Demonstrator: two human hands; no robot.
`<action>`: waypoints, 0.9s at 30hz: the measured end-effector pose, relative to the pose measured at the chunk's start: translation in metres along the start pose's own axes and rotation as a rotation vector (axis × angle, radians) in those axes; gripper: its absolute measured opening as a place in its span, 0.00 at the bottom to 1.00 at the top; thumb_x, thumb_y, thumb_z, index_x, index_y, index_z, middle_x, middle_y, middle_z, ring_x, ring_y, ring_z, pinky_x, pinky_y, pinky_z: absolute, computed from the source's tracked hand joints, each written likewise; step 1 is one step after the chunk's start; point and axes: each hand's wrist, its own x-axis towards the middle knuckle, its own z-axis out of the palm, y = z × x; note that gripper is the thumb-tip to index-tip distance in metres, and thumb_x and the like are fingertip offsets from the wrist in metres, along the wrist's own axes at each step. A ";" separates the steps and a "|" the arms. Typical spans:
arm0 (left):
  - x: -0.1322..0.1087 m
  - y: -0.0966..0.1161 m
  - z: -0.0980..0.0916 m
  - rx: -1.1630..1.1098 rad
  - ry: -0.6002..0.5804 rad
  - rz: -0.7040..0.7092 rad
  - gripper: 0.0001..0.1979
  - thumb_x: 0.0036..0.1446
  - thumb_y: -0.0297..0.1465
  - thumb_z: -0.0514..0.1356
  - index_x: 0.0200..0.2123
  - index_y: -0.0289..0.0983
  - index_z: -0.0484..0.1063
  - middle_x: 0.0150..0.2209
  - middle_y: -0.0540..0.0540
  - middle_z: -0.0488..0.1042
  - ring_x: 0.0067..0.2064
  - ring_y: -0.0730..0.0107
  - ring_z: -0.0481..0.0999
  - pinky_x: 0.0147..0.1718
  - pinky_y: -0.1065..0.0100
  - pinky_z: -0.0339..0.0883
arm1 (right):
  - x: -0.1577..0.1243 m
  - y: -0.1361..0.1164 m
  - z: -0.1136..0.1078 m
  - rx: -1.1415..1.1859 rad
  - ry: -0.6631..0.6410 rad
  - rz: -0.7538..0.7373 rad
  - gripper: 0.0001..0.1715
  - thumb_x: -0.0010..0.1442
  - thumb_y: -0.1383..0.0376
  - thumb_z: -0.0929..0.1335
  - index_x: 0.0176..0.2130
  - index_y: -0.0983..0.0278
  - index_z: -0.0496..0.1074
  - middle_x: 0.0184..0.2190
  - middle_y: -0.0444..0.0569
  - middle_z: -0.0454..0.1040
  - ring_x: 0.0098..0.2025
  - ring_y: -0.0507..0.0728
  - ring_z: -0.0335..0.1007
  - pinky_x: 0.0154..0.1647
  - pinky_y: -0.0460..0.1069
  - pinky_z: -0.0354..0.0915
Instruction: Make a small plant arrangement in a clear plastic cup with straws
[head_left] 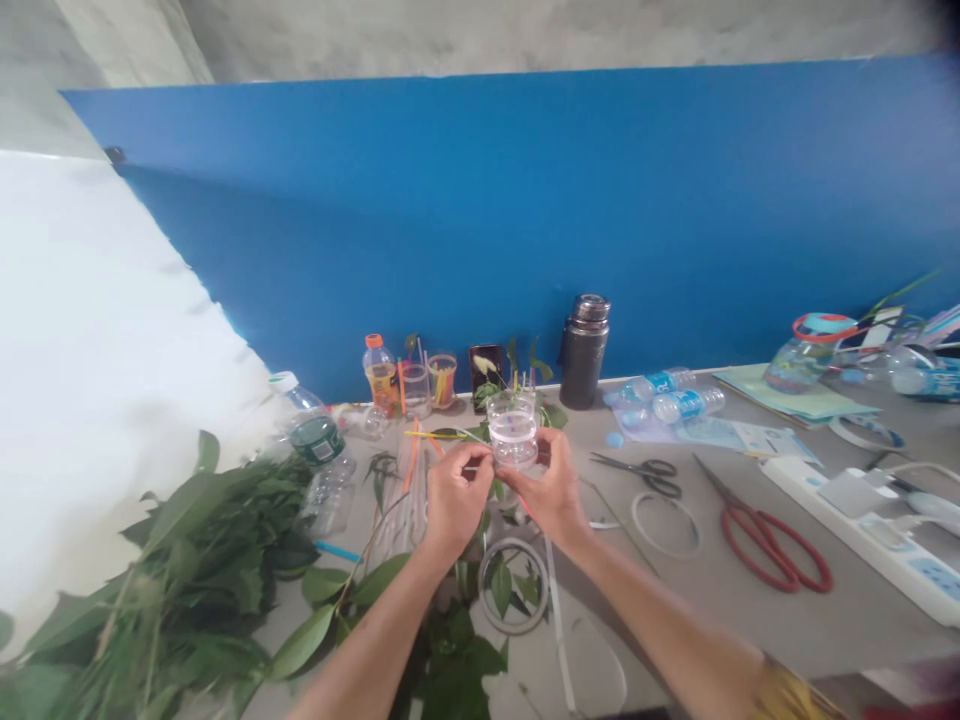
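My right hand [553, 488] is curled round the lower right side of a clear plastic cup [513, 432], which looks like a cut bottle base. Leafy sprigs show at the cup's top, though whether they stand in it or behind it I cannot tell. Close to the cup's lower left, my left hand [456, 497] is closed in a pinch; what lies between its fingertips is too small to make out. A yellow straw [435, 435] and an orange straw [411, 455] are near that hand. Below both hands, a tape roll [484, 600] lies over leaves.
Cut leafy branches [217, 540] cover the left side beside a large clear bottle [319, 440]. At the back stand an orange-capped bottle [381, 375] and a dark thermos [585, 355]. Black-handled scissors [660, 475], red-handled shears [776, 550] and a power strip [847, 510] lie to the right.
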 end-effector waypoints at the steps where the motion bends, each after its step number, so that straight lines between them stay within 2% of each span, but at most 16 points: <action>1: 0.000 0.001 -0.001 0.009 -0.003 0.014 0.06 0.55 0.30 0.59 0.29 0.37 0.77 0.32 0.46 0.80 0.34 0.67 0.79 0.33 0.69 0.73 | 0.000 0.001 0.000 -0.006 0.004 0.001 0.38 0.46 0.54 0.80 0.51 0.61 0.66 0.45 0.51 0.73 0.44 0.61 0.71 0.45 0.56 0.70; 7: 0.001 0.001 -0.002 0.053 -0.027 0.018 0.06 0.55 0.29 0.58 0.28 0.37 0.75 0.29 0.48 0.78 0.31 0.69 0.77 0.32 0.70 0.71 | 0.002 0.005 0.002 -0.019 0.017 0.006 0.39 0.44 0.54 0.80 0.50 0.61 0.67 0.45 0.51 0.73 0.44 0.61 0.71 0.45 0.56 0.70; 13: 0.006 -0.002 -0.006 0.086 -0.067 0.074 0.05 0.52 0.28 0.57 0.27 0.38 0.73 0.29 0.49 0.76 0.32 0.69 0.76 0.34 0.70 0.69 | 0.004 -0.001 -0.001 0.014 -0.038 0.021 0.37 0.45 0.56 0.80 0.50 0.61 0.66 0.44 0.50 0.73 0.45 0.61 0.72 0.47 0.56 0.70; 19: 0.009 0.004 -0.007 0.040 -0.075 0.042 0.05 0.49 0.26 0.57 0.24 0.38 0.71 0.27 0.49 0.75 0.32 0.68 0.74 0.35 0.69 0.68 | 0.005 -0.003 -0.001 0.094 -0.082 0.063 0.38 0.43 0.57 0.80 0.50 0.62 0.67 0.44 0.50 0.75 0.45 0.61 0.73 0.47 0.56 0.70; 23: 0.010 0.003 -0.010 -0.075 -0.080 -0.071 0.03 0.49 0.28 0.59 0.24 0.38 0.72 0.26 0.50 0.75 0.30 0.69 0.74 0.32 0.70 0.67 | 0.007 -0.004 -0.001 0.223 -0.116 0.139 0.37 0.44 0.57 0.80 0.50 0.62 0.67 0.45 0.52 0.77 0.45 0.61 0.76 0.47 0.56 0.72; 27: 0.014 0.001 -0.013 -0.294 -0.134 -0.252 0.03 0.49 0.30 0.62 0.26 0.37 0.73 0.23 0.49 0.75 0.28 0.69 0.74 0.31 0.69 0.67 | 0.009 -0.013 -0.004 0.413 -0.219 0.192 0.30 0.51 0.54 0.78 0.48 0.62 0.70 0.46 0.53 0.79 0.45 0.62 0.77 0.48 0.57 0.72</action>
